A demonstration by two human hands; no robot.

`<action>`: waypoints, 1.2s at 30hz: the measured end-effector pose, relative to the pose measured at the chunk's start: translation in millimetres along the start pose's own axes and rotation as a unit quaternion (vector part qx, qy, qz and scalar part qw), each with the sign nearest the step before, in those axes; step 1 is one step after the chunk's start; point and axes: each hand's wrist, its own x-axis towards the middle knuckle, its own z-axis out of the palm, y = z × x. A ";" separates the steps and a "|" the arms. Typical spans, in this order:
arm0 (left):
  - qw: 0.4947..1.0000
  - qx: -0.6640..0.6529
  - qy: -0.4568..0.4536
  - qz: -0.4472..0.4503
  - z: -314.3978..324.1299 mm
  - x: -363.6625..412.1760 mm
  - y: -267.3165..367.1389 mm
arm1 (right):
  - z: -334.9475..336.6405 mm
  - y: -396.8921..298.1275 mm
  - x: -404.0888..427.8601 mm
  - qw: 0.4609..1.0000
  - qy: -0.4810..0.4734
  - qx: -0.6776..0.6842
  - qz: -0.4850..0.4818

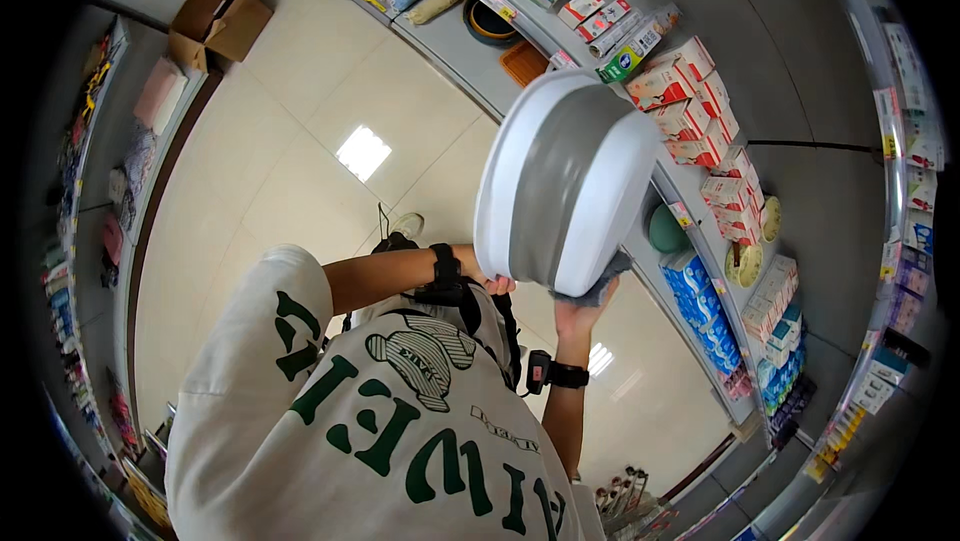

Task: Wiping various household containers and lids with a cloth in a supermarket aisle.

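Observation:
A white and grey collapsible plastic basin (574,181) is held up in front of me, tilted on its side with its outer wall towards me. My left hand (495,280) grips its rim at the lower left, the fingertips just showing. Against the basin's lower right edge, my right hand (585,312) holds a dark grey cloth (600,283). The cloth lies between that hand and the plastic, and the fingers are partly hidden behind it. Both wrists wear black straps.
Right of me runs a shelf unit (679,229) with red-and-white boxes (682,120), blue packs (701,316) and bowls (745,265). Another shelf (161,158) stands at left, an open cardboard box (221,14) at its far end. Glossy floor tiles (300,166) lie between.

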 end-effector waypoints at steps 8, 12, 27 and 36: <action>0.979 0.077 -0.081 0.171 14.1 88.8 2.9 | 34.7 -30.2 -26.0 0.990 0.042 -0.133 0.009; 0.964 0.083 -0.071 0.241 24.1 122.9 4.2 | 30.6 -46.5 -35.7 0.811 -0.029 -0.564 -0.155; 0.929 0.130 0.084 0.336 95.5 192.9 -13.1 | 48.4 -128.9 -43.0 0.497 -0.314 -0.601 -0.542; 0.957 0.186 0.127 0.182 207.1 220.3 -37.3 | 102.3 -182.0 -48.4 0.492 -0.210 -0.563 -0.630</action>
